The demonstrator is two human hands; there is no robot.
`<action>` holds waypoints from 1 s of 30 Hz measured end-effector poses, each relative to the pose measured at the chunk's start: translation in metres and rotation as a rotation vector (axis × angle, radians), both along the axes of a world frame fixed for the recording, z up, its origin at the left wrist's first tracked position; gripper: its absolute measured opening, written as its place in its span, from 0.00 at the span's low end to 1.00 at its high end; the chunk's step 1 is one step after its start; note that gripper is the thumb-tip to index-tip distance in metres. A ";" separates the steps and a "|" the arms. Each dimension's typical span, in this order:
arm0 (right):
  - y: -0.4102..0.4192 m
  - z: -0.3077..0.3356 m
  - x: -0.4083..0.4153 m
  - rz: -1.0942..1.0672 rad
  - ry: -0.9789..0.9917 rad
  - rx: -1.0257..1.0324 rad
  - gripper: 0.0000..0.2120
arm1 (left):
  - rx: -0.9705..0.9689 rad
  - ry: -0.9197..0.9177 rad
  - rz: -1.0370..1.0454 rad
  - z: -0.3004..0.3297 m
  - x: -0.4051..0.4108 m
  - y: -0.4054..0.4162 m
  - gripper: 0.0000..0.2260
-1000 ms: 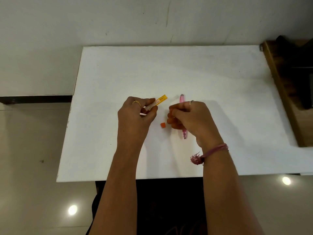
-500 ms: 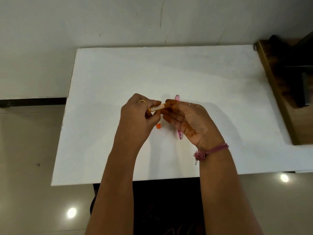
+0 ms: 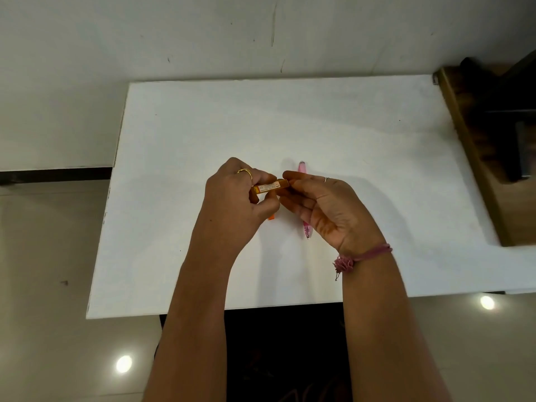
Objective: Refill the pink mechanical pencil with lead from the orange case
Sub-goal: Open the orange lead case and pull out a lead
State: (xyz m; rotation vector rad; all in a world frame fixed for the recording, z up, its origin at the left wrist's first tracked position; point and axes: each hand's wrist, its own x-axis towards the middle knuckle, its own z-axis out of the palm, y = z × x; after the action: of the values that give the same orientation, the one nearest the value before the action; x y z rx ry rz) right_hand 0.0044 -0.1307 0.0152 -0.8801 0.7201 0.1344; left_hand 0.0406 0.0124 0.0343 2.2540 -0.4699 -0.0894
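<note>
My left hand (image 3: 236, 206) grips the orange lead case (image 3: 270, 187) and holds it level above the white table (image 3: 362, 134). Facing it palm up, my right hand (image 3: 327, 208) has its fingertips at the case's right end. Whether those fingers pinch a lead is too small to tell. The pink mechanical pencil (image 3: 302, 169) lies on the table under my right hand, with its far end and its tip showing. A small orange cap (image 3: 271, 218) sits on the table below my left hand, partly hidden.
A wooden shelf unit (image 3: 475, 146) with dark objects stands at the table's right edge. A white wall runs behind the table. Glossy floor shows to the left and in front.
My right hand left the pencil on the table and turned palm up, and its fingertips came to the case's right end. My left hand brought the case to level.
</note>
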 end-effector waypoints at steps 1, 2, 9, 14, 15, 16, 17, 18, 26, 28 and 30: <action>0.000 0.000 0.000 0.001 0.000 0.003 0.08 | 0.002 -0.005 0.001 0.001 0.000 0.000 0.09; 0.000 0.000 0.000 -0.001 -0.001 0.010 0.08 | 0.003 -0.012 0.003 0.002 0.001 0.001 0.10; 0.002 0.000 0.001 -0.022 -0.020 0.008 0.07 | 0.001 -0.034 -0.014 0.004 0.002 0.005 0.10; 0.003 0.000 0.002 -0.045 -0.044 -0.016 0.07 | 0.015 -0.036 -0.020 0.003 0.003 0.008 0.11; 0.004 0.000 0.002 -0.047 -0.045 -0.008 0.07 | 0.013 -0.045 -0.016 0.004 0.004 0.008 0.11; 0.004 0.000 0.002 -0.048 -0.046 -0.001 0.07 | 0.008 -0.053 -0.013 0.005 0.004 0.009 0.10; 0.004 0.000 0.002 -0.045 -0.046 0.005 0.08 | 0.005 -0.061 -0.010 0.006 0.004 0.009 0.10; 0.004 0.000 0.002 -0.041 -0.045 0.010 0.08 | 0.003 -0.066 -0.008 0.006 0.004 0.009 0.10; 0.006 0.000 0.002 -0.007 -0.006 0.037 0.07 | 0.029 -0.019 0.003 0.008 0.004 0.007 0.10; 0.006 0.000 0.002 0.001 0.002 0.030 0.07 | 0.045 -0.002 0.012 0.009 0.004 0.008 0.09; 0.007 0.000 0.002 0.013 0.008 0.022 0.07 | 0.050 0.004 0.019 0.009 0.003 0.007 0.09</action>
State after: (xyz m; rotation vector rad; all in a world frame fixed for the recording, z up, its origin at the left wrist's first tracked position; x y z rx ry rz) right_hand 0.0066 -0.1241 0.0157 -0.8641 0.7190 0.1571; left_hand 0.0440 0.0197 0.0436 2.3066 -0.4489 -0.0966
